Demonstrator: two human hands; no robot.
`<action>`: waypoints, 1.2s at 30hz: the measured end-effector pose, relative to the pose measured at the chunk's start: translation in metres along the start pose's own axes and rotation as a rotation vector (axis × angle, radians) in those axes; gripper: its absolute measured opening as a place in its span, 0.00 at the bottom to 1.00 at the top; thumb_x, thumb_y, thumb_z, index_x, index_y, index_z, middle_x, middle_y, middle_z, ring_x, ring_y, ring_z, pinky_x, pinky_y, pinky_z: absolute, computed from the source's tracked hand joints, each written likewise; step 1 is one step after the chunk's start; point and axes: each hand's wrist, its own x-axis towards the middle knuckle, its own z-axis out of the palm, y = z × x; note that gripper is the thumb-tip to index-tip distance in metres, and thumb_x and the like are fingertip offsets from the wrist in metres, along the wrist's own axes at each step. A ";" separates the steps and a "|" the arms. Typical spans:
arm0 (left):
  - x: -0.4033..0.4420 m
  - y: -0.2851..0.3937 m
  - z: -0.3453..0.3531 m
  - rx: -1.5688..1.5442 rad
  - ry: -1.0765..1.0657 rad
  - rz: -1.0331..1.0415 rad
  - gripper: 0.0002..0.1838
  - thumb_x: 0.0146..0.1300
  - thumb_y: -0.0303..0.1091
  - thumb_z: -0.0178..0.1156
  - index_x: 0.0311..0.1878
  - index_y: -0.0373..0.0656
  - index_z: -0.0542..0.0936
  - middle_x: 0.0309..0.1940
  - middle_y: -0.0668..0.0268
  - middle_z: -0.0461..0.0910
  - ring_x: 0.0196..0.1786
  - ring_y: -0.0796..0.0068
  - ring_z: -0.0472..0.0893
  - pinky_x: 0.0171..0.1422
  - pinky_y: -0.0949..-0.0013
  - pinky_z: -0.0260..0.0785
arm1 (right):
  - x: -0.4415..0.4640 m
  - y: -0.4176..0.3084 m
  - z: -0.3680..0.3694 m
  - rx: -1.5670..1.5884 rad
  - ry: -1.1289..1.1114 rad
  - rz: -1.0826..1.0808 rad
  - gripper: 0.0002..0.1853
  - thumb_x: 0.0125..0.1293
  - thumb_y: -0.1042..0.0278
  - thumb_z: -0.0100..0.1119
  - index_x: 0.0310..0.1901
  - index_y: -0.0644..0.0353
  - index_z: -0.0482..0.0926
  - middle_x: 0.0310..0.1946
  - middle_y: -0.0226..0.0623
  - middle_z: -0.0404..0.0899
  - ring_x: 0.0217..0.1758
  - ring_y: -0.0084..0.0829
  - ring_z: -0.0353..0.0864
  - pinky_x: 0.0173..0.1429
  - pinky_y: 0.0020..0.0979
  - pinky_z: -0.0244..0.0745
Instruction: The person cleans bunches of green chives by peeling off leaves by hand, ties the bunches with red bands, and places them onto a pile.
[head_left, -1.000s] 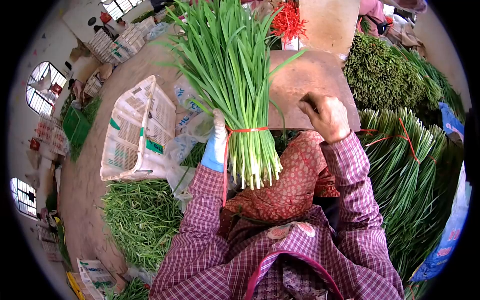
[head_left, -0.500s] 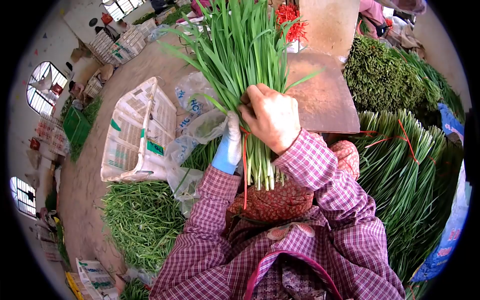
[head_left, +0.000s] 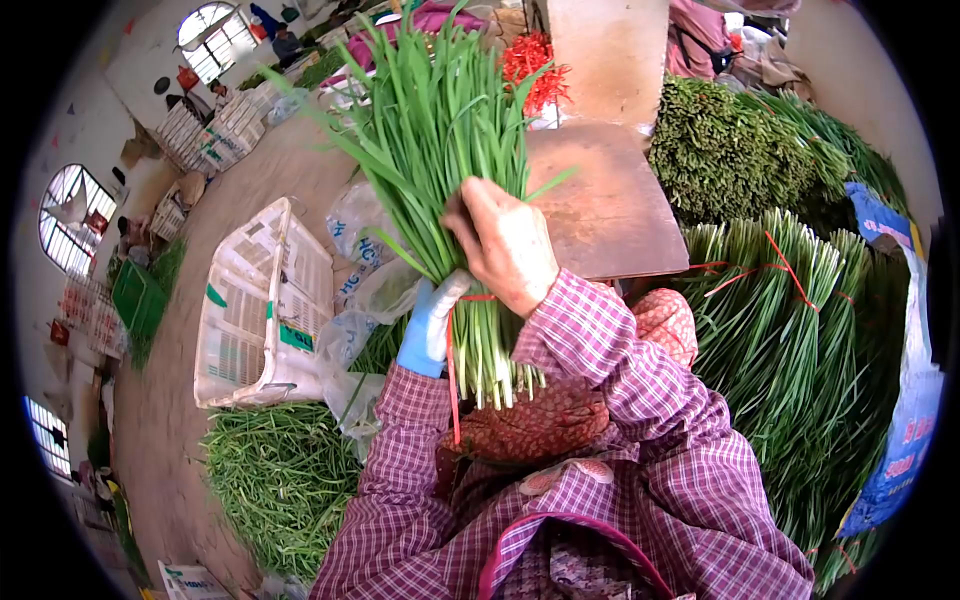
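A bunch of green garlic chives (head_left: pixel 430 150) stands in front of me, leaves up and pale cut stems down. My left hand (head_left: pixel 432 322), in a white and blue glove, is closed round the left side of the bunch just above the stems. A red tie (head_left: pixel 453 375) crosses the bunch beside that thumb, and its loose end hangs down. Higher up, my bare right hand (head_left: pixel 505 245) has its fingers curled on the front of the leaves; its fingertips are partly hidden. The stem ends hang over my patterned lap cloth (head_left: pixel 550 425).
A brown board (head_left: pixel 605 205) lies beyond my right hand, with red ties (head_left: pixel 535 75) behind it. Chives (head_left: pixel 790 370) are heaped on the right, below stacked green stalks (head_left: pixel 745 150). On the left are a white crate (head_left: pixel 265 310), plastic bags (head_left: pixel 360 225) and loose greens (head_left: pixel 275 480).
The view has shifted, so the bunch appears lower and further left. My right hand has moved up the leaves, away from my left hand, and more of the red tie shows.
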 end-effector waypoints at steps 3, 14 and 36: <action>0.001 -0.013 -0.036 0.155 0.024 -0.030 0.30 0.62 0.30 0.61 0.66 0.38 0.63 0.51 0.64 0.75 0.53 0.75 0.76 0.60 0.69 0.71 | 0.033 0.014 -0.009 0.000 0.194 -0.079 0.07 0.61 0.71 0.59 0.33 0.63 0.71 0.27 0.45 0.77 0.29 0.45 0.79 0.32 0.39 0.72; 0.008 0.036 0.025 -0.117 -0.057 -0.241 0.25 0.67 0.49 0.52 0.60 0.44 0.72 0.55 0.60 0.77 0.52 0.64 0.78 0.58 0.58 0.72 | -0.025 0.019 -0.137 -0.413 -0.341 0.038 0.33 0.43 0.60 0.72 0.54 0.54 0.73 0.41 0.38 0.75 0.44 0.39 0.76 0.46 0.39 0.75; 0.070 -0.104 0.266 0.238 -1.264 -0.665 0.57 0.52 0.79 0.43 0.66 0.29 0.62 0.38 0.42 0.80 0.25 0.51 0.83 0.28 0.61 0.79 | -0.119 -0.083 -0.378 -1.213 0.209 0.190 0.50 0.34 0.44 0.76 0.65 0.41 0.66 0.32 0.36 0.73 0.36 0.34 0.76 0.47 0.42 0.71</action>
